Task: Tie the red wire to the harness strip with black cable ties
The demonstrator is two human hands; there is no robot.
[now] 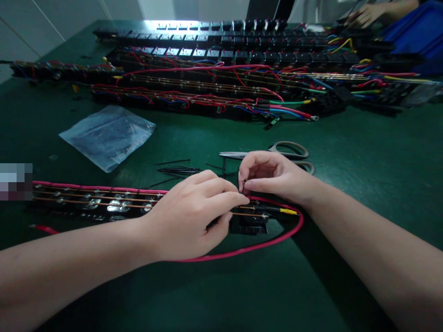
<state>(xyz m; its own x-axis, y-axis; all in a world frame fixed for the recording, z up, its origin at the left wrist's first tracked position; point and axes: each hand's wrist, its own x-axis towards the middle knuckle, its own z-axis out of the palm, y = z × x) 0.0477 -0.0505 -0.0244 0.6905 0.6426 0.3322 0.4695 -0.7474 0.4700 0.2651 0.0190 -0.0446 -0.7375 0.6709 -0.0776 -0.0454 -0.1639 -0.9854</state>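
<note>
My right hand [273,177] pinches a thin black cable tie [244,182] between thumb and forefinger, just above the black strip. My left hand [197,212] reaches over the strip with its fingers bent together, their tips beside the right hand's. Whatever lies under those fingertips is hidden. The black strip [78,210] carries long copper-coloured rods and metal contacts. A red cable [238,251] runs along its far edge, loops around the right end and comes back under my left hand. A yellow-tipped lead [288,211] sticks out at that end.
Scissors [290,150] lie behind my right hand, near several loose cable ties [178,170]. A clear plastic bag [109,136] rests further left. Wired black strips [207,83] fill the back of the green table [221,295]. Another person's hand [367,14] is near a blue bin [415,34].
</note>
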